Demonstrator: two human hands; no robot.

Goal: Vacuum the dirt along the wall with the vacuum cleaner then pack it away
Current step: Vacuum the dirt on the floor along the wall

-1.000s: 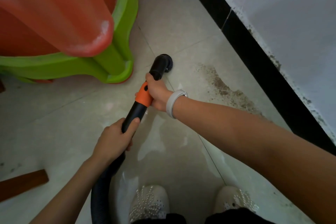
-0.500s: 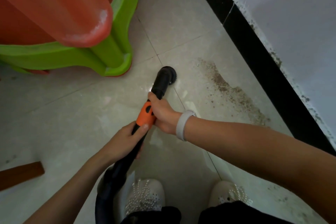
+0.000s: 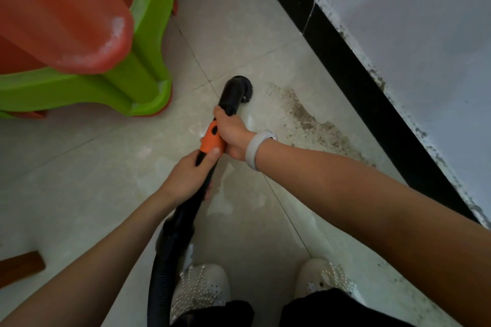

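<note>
The wall (image 3: pixel 398 21) ran diagonally well to the right of the grip, white above a black skirting (image 3: pixel 353 66) with dark specks along their seam. The tiled floor (image 3: pixel 79 180) spread under everything. Up and left of the grip stood stacked plastic stools, a green stool (image 3: pixel 143 42) under an orange stool (image 3: pixel 66 8), their legs on the floor and well apart from the wand.

The right arm reached in from the lower right, the left arm from the lower left. A black hose (image 3: pixel 162 268) curved from below the grip down past the left shoe (image 3: pixel 199 292); the right shoe (image 3: pixel 324 279) sat further right, both pale with beaded tops.

A streak of dirt (image 3: pixel 308 119) lay on the floor just right of the grip, stretching toward the skirting.

The vacuum wand (image 3: pixel 202 188) ran up from the hose through both hands. The left hand (image 3: pixel 186 180) was clenched around the black tube just below the orange collar (image 3: pixel 211 138), thumb lying on the collar's lower edge. The right hand (image 3: pixel 232 133) gripped the wand just above, fingers wrapped around the collar and the black tube beyond it, a pale wristband (image 3: pixel 255 148) on its wrist.

The round nozzle (image 3: pixel 237 90) sat just ahead of the right hand, down at the floor, beside the near end of the dirt; whether it touched the streak could not be told.

A brown wooden piece (image 3: pixel 21 267) lay far to the lower left.
</note>
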